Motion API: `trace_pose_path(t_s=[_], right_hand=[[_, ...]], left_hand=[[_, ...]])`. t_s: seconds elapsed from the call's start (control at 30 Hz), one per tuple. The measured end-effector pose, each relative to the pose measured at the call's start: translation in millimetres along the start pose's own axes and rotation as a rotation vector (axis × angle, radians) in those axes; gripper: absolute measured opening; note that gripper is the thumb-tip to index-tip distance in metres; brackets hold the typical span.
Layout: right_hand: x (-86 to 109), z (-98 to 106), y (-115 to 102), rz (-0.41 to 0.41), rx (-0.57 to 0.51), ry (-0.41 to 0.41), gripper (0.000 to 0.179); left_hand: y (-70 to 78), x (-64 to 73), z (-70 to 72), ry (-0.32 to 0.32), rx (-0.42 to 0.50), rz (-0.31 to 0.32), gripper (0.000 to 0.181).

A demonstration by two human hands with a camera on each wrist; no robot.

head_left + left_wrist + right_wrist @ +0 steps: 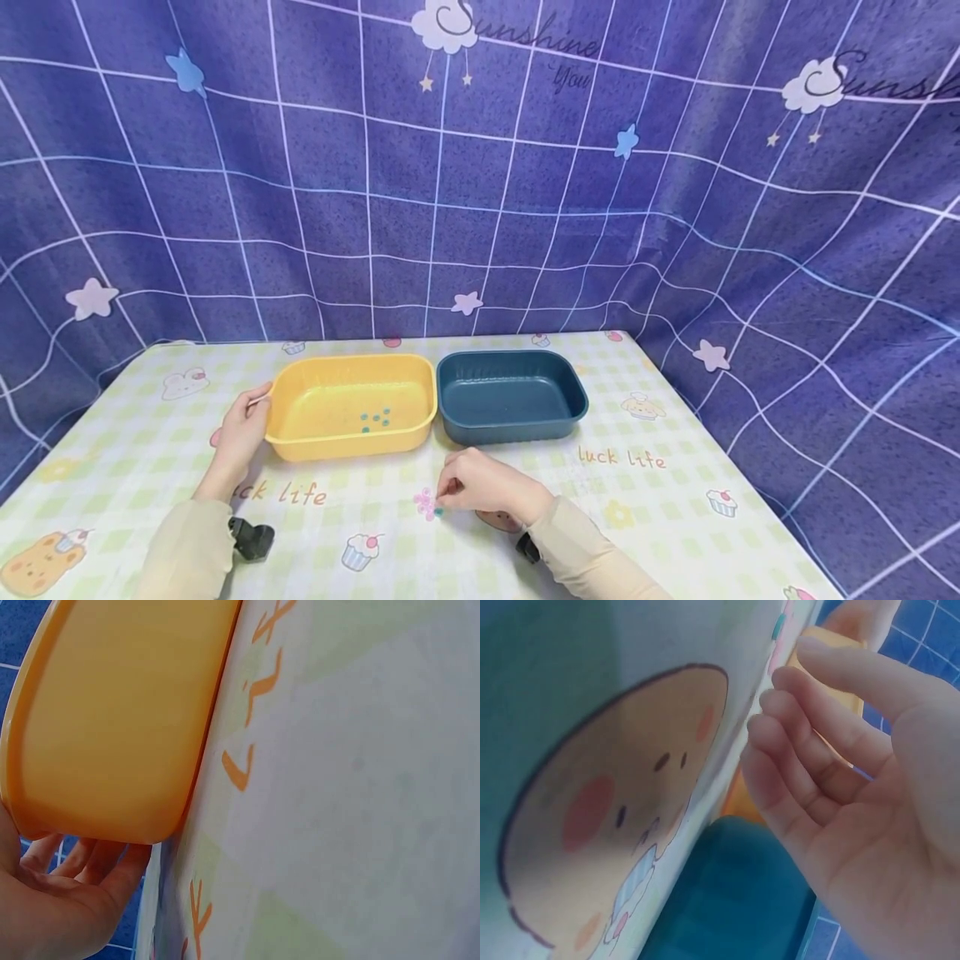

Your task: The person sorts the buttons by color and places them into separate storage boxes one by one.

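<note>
My left hand (243,429) rests at the left end of a yellow plastic bin (345,447), its fingers (112,870) touching the outer end wall. Several small teal round pieces (377,418) lie on the bin's floor. My right hand (487,483) is low over the table in front of the bins, fingers loosely bent. In the right wrist view a gap shows between thumb and index fingertip, with nothing in it. Just beyond the fingertips lie a small teal piece (778,628) and a cluster of small pink pieces (425,503).
A dark teal bin (513,432) stands right beside the yellow one, with no pieces visible inside. A patterned cloth (300,542) covers the table. Behind and to the right hangs a purple-blue grid curtain (480,183).
</note>
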State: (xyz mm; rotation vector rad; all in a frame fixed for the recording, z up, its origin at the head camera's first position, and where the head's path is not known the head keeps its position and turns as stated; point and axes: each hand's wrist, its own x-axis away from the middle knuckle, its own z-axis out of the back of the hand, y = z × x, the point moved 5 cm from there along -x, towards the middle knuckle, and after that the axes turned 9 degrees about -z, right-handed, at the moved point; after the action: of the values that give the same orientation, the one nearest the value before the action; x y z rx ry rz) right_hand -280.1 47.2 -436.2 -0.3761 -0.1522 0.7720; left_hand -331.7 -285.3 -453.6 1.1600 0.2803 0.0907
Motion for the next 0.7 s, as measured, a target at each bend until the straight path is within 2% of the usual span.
trace_pose_path(t_s=[0.47, 0.7], right_hand=[[1.8, -4.4, -3.0, 0.043, 0.012, -0.034, 0.006], [0.6, -5.1, -3.7, 0.068, 0.051, -0.022, 0.007]], left_hand=[[-0.2, 1.4, 0.4, 0.002, -0.002, 0.007, 0.051], [-0.6, 0.6, 0.2, 0.003, 0.007, 0.019, 0.051]])
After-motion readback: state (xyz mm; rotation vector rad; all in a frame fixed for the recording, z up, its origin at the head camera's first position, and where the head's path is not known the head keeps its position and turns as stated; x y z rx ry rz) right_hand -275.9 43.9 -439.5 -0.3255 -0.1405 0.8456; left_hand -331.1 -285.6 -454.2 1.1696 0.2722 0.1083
